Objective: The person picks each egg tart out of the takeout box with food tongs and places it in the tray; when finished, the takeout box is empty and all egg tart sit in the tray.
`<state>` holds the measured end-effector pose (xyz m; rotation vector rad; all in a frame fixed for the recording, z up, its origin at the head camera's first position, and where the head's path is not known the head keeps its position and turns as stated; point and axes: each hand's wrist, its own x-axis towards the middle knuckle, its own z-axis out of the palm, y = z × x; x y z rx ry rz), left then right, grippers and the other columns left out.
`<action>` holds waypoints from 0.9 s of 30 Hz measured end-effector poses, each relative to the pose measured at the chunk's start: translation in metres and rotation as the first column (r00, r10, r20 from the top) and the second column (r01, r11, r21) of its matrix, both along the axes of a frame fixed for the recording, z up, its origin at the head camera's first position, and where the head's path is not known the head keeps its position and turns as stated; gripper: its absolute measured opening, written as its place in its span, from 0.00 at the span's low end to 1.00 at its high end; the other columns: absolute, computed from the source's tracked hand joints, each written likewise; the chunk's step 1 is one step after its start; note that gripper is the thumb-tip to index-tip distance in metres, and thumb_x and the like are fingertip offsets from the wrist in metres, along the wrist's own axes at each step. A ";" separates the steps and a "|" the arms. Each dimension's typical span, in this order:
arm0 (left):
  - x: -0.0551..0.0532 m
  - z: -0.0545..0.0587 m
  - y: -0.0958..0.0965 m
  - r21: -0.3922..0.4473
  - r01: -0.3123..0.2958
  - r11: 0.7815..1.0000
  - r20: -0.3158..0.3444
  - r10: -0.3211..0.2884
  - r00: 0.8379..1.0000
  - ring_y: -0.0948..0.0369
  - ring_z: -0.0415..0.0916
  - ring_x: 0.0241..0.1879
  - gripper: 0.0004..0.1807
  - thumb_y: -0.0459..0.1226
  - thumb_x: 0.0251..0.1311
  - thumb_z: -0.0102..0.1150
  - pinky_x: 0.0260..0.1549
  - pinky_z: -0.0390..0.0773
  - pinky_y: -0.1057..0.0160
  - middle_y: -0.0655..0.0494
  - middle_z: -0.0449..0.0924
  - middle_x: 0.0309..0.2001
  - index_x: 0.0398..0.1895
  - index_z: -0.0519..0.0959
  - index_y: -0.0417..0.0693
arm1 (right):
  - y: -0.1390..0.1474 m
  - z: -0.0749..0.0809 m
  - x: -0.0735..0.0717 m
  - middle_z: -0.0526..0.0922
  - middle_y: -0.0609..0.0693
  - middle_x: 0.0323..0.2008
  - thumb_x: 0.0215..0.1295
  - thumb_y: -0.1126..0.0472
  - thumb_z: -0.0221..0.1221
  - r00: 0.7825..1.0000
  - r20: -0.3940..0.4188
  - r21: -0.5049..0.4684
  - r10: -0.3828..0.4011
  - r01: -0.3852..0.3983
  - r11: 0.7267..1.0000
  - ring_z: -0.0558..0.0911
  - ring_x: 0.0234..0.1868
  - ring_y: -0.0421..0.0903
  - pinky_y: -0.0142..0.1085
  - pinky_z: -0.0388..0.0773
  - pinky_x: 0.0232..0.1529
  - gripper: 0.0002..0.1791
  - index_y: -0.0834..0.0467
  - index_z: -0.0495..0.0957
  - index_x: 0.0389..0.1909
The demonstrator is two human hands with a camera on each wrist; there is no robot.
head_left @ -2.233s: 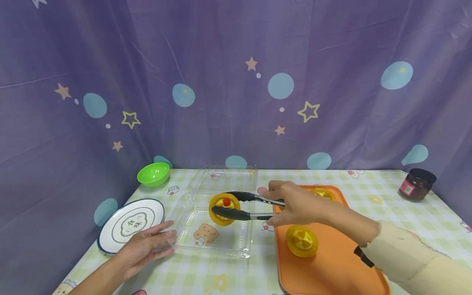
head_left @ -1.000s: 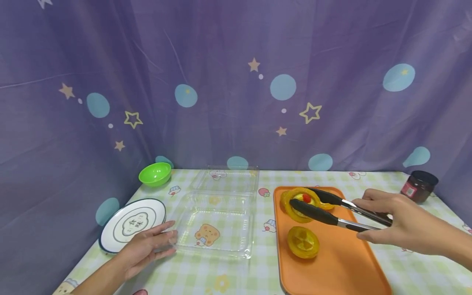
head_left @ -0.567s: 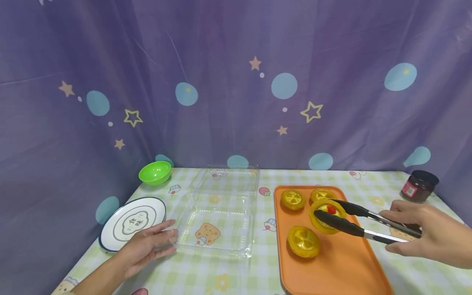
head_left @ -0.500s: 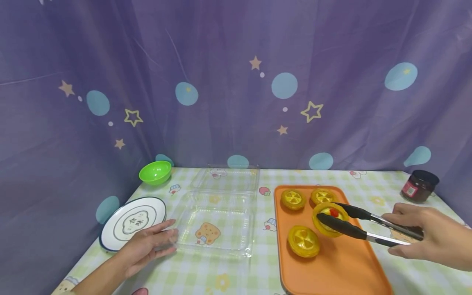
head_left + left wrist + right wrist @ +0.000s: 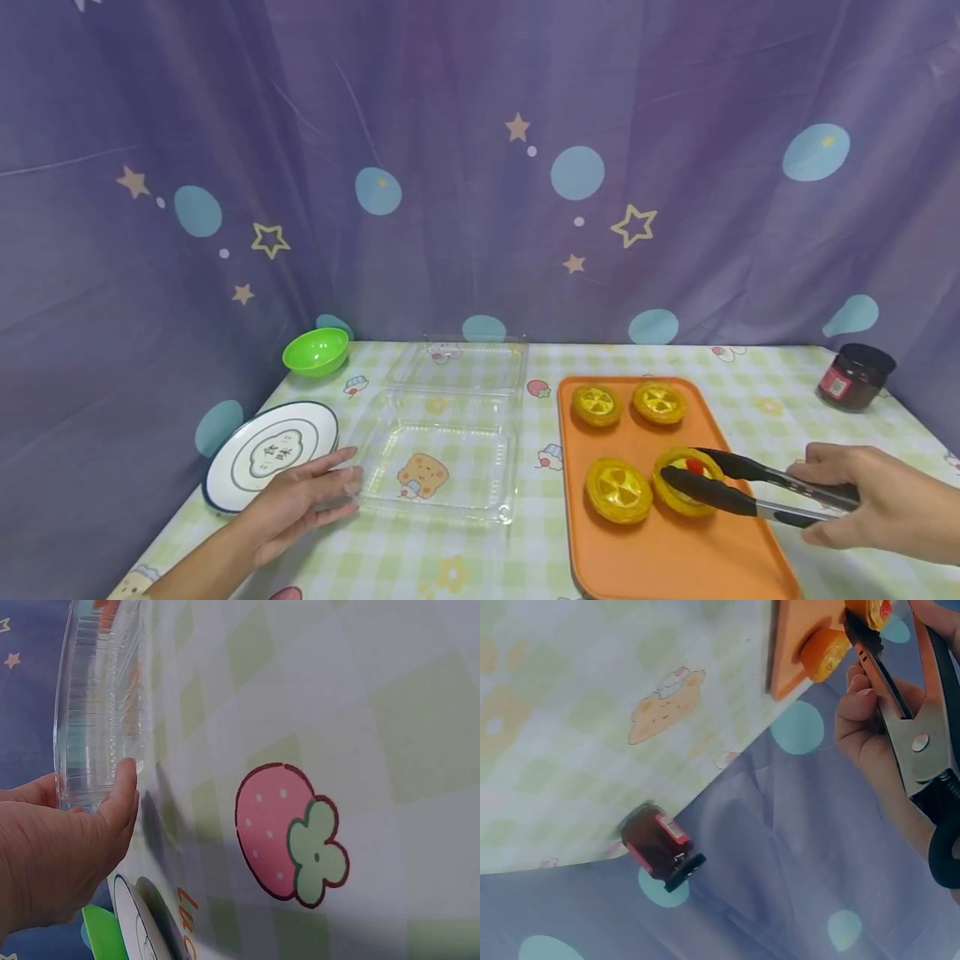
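My right hand (image 5: 873, 504) grips black-tipped metal tongs (image 5: 791, 512). Their tips are around an egg tart with a red topping (image 5: 678, 500), low over the orange tray (image 5: 675, 562); I cannot tell whether it rests there. Close to its left lies a plain egg tart (image 5: 618, 492). Two more, a back-left tart (image 5: 597, 406) and a back-right tart (image 5: 659, 402), sit at the tray's far end. My left hand (image 5: 292, 504) has its fingers extended against the near-left corner of a clear plastic container (image 5: 450, 504), whose hinged lid lies folded back.
A white plate with a dark rim (image 5: 225, 471) is beside my left forearm. Behind it stands a green bowl (image 5: 316, 352). A dark jar (image 5: 857, 379) stands at the back right of the checked tablecloth (image 5: 420, 550), and a purple curtain (image 5: 480, 167) hangs behind.
The tongs have carried the red-topped tart from above the clear container rightward over the tray, then down beside the front tart. My left hand stays at the container's corner.
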<state>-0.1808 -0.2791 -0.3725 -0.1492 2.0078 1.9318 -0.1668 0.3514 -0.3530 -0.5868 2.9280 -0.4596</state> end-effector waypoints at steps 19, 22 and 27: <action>0.001 -0.001 0.000 -0.002 0.002 1.000 -0.001 -0.002 1.000 0.43 0.62 0.65 0.38 0.36 0.68 0.54 0.57 0.75 0.49 0.31 0.47 0.72 0.73 0.48 0.32 | -0.003 -0.010 0.006 0.75 0.76 0.49 0.39 0.45 0.76 0.989 -0.135 0.048 -0.063 0.070 0.996 0.76 0.47 0.70 0.57 0.80 0.39 0.42 0.72 0.79 0.50; 0.000 -0.001 0.000 0.000 0.000 1.000 -0.003 0.000 1.000 0.44 0.63 0.64 0.38 0.36 0.68 0.55 0.57 0.75 0.49 0.31 0.48 0.72 0.73 0.48 0.32 | -0.004 -0.009 0.008 0.77 0.72 0.47 0.36 0.45 0.77 0.977 -0.208 0.025 -0.057 0.064 0.998 0.79 0.44 0.62 0.49 0.82 0.35 0.43 0.72 0.79 0.50; 0.000 -0.002 0.000 0.004 -0.001 1.000 -0.008 0.001 1.000 0.48 0.66 0.62 0.38 0.35 0.68 0.55 0.57 0.76 0.50 0.31 0.47 0.72 0.73 0.49 0.32 | -0.004 -0.009 0.010 0.78 0.70 0.46 0.33 0.46 0.78 0.957 -0.284 -0.001 -0.057 0.059 0.998 0.80 0.40 0.57 0.43 0.81 0.31 0.43 0.70 0.80 0.49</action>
